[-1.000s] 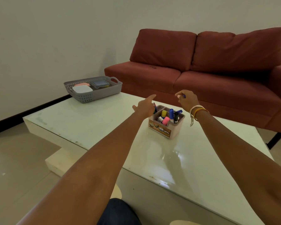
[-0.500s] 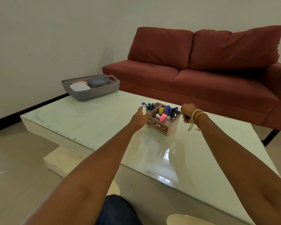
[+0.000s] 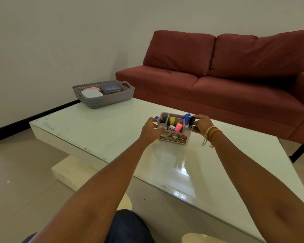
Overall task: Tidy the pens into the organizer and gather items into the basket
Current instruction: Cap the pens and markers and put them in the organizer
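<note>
Change: a moment ago both hands hovered over the organizer [image 3: 174, 128]; now they clasp its two ends
Left hand [image 3: 150, 129]: grip closed on the left wall, beside the blue and green pens [image 3: 161, 118]
Right hand [image 3: 202, 124]: grip closed on the right wall
Organizer: mid-worktop [image 3: 98, 130], pens standing inside
Basket [image 3: 104, 93]: far-left corner, well apart, holding lidded containers [image 3: 92, 93]
Meaning: pens look sorted; carrying the organizer toward the basket seems next

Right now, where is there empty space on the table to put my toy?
Bare patches: the glossy white table between the grey perforated basket and the pink pen organizer, and the near stretch between the forearms. Crowded: around the organizer, gripped by left hand and right hand.
</note>
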`<move>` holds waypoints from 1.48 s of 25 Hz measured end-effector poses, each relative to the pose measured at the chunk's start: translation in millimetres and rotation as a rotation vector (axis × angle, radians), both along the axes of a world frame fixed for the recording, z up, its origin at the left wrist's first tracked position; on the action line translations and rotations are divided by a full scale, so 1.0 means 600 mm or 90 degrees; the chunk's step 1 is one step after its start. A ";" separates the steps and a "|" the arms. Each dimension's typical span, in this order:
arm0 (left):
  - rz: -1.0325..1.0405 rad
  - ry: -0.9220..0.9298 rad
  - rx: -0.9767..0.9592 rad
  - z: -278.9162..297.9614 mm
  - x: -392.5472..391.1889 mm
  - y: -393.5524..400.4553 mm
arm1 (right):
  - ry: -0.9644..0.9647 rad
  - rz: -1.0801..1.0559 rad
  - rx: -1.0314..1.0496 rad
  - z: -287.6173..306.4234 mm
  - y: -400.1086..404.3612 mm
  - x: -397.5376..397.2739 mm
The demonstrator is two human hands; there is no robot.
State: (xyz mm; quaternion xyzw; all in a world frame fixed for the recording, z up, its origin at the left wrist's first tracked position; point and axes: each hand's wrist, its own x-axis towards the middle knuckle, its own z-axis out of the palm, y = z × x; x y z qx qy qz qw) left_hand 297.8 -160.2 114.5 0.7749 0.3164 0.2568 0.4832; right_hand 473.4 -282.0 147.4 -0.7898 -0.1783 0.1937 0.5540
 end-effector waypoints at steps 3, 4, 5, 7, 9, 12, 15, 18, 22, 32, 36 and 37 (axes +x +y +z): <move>-0.010 0.026 -0.001 -0.022 -0.006 0.008 | -0.108 -0.103 -0.048 0.018 0.005 0.015; -0.025 0.047 0.001 -0.033 -0.007 0.007 | -0.151 -0.087 -0.077 0.036 0.008 0.016; -0.036 0.066 0.004 -0.043 -0.008 0.004 | -0.181 -0.062 -0.089 0.058 0.013 0.008; -0.040 0.083 0.021 -0.059 -0.011 0.000 | -0.219 0.030 -0.058 0.097 0.028 -0.004; -0.036 0.084 0.051 -0.068 -0.016 0.001 | -0.270 0.165 -0.101 0.128 0.044 -0.035; -0.031 0.088 0.060 -0.071 -0.022 0.007 | -0.415 0.291 -0.324 0.139 0.071 -0.060; -0.041 0.079 0.020 -0.063 -0.024 0.013 | -0.571 0.294 -0.535 0.127 0.094 -0.056; -0.038 0.077 -0.032 -0.056 -0.019 0.026 | -0.603 0.285 -0.604 0.111 0.107 -0.063; -0.046 0.098 -0.067 -0.051 -0.018 0.037 | -0.536 0.184 -0.448 0.103 0.100 -0.046; -0.163 0.101 -0.041 -0.082 0.021 0.046 | 0.195 -0.033 -0.038 0.058 -0.019 -0.016; -0.127 0.024 -0.041 -0.053 -0.011 0.027 | 0.246 0.079 0.075 0.008 0.007 -0.043; -0.105 -0.016 -0.062 -0.051 -0.019 0.028 | 0.249 0.105 0.096 0.001 0.019 -0.055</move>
